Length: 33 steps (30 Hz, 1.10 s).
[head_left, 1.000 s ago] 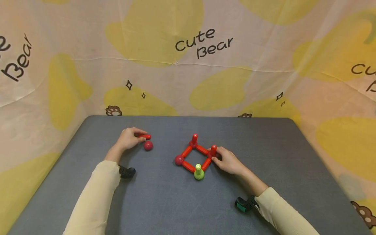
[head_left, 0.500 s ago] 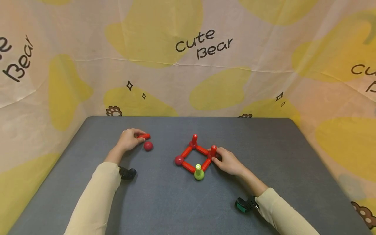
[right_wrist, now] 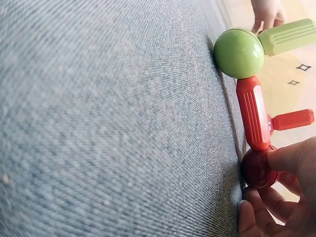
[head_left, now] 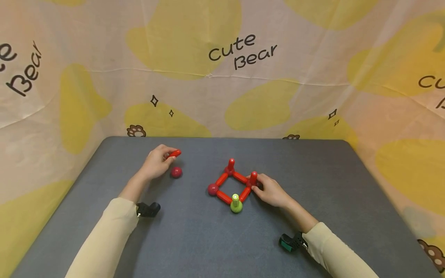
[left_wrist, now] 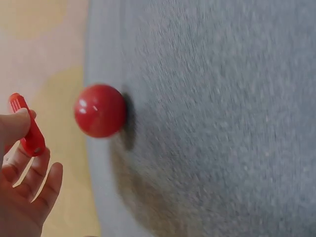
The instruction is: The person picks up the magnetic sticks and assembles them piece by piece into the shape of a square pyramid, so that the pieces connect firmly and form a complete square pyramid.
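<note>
Left hand: left hand (head_left: 156, 164) raised a little over the table's left half, thumb and fingers pinching a short red rod (head_left: 174, 154) at one end; the rod's free end points right and slightly up, clear of the surface. Forearm in a cream sleeve (head_left: 104, 239), with a black wrist-worn device (head_left: 148, 209) just under it.
Loose ball: dark red ball (head_left: 176, 172) lying on the table just below and right of the held rod, apart from the hand.
Frame: square frame (head_left: 231, 185) of four red rods lying flat near the table's middle, with a ball at each corner. Left corner ball dark red, bare. Far corner carries an upright red peg (head_left: 231, 164). Near corner is a green ball (head_left: 236, 207) with a green peg standing on it.
Right hand: right hand (head_left: 271, 190) resting low at the frame's right corner, thumb and fingertips closed round the red corner ball (right_wrist: 257, 168), below its upright red peg (head_left: 253, 178).
Containers: not seen in any view.
Surface: grey fabric-covered table (head_left: 222, 247), corners rounded.
Room: cream cloth backdrop (head_left: 222, 77) with yellow blotches, paw prints and the words "Cute Bear", on three sides.
</note>
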Tool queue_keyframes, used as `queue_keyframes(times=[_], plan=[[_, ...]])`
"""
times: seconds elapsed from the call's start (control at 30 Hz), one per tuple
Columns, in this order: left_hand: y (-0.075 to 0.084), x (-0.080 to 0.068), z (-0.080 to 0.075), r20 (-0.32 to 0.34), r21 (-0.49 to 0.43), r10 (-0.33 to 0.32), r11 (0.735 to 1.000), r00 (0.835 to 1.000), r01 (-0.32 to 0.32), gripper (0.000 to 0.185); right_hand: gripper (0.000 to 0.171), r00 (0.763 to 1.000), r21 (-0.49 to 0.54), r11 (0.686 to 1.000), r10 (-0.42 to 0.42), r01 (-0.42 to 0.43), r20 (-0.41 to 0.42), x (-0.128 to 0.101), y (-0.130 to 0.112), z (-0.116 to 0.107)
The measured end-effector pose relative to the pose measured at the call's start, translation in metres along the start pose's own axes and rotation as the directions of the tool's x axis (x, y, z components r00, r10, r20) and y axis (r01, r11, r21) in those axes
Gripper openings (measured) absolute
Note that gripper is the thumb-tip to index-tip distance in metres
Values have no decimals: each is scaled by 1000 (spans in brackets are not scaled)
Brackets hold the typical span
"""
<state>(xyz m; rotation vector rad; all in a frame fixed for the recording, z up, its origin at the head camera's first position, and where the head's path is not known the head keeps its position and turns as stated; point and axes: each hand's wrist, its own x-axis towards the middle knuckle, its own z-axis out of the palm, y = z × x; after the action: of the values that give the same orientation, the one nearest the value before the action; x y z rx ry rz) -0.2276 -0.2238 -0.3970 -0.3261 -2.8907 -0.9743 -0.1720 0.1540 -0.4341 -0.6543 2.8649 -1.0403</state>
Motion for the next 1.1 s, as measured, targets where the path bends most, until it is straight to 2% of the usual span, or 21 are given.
queue_keyframes(times=[0.27, 0.53, 0.8, 1.1], plan=[[29, -11, 1, -22, -74, 48, 996, 999, -50, 29, 31, 1000, -8, 1000, 4, -4, -4, -1, 2, 0], [54, -21, 16, -22, -175, 132, 975, 991, -134, 24, 32, 1000, -2, 1000, 3, -3, 1, -1, 1, 0], [68, -31, 33, -1, -198, 192, 962, 981, -189, 17, 32, 1000, 3, 1000, -6, 6, -2, -1, 1, 0], [78, -39, 50, 61, -218, 195, 960, 979, -177, 18, 32, 1000, 3, 1000, -12, 12, -5, -1, 0, 1]])
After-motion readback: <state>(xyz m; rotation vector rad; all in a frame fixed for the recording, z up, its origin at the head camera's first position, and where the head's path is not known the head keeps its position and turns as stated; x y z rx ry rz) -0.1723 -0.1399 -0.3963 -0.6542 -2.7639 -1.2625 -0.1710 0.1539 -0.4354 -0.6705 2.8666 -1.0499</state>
